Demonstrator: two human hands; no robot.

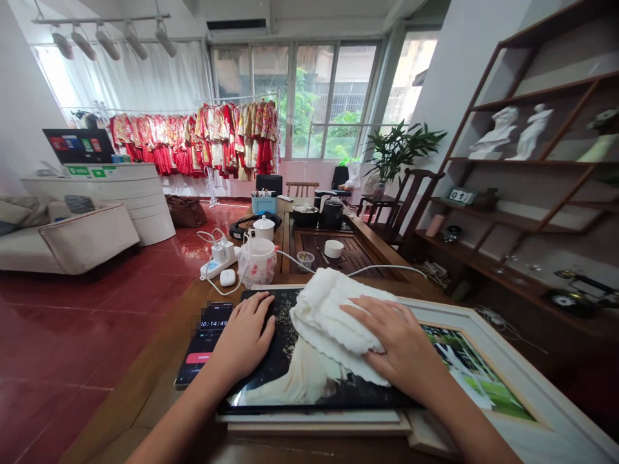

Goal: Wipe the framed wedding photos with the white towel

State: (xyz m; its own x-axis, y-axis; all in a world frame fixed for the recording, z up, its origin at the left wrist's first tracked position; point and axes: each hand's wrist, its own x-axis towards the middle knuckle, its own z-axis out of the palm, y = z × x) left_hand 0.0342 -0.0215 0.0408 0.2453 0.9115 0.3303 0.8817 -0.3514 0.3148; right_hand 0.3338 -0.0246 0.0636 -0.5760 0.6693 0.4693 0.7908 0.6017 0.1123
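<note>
A glossy dark picture panel (271, 386) with a pale flowing dress on it lies flat before me, on top of other frames. My left hand (251, 328) rests on its left side, fingers stretched out and holding nothing. Under my right hand (391, 335) is a folded white cloth (329, 299), pressed onto the panel's right part. The fingers of that hand spread over the cloth, with the thumb along its lower edge. Part of the panel is hidden by the cloth and both hands. To the right lies a pale-framed photo (474, 367), partly beneath my right forearm.
Left of the panel, a phone (206, 345) shows a running timer. Beyond it are a power strip (218, 258), a white earbud case (227, 277), a bagged cup (258, 261) and a lidded white cup (264, 228). A white cable (382, 267) crosses behind the panel, near a tea tray (309, 241).
</note>
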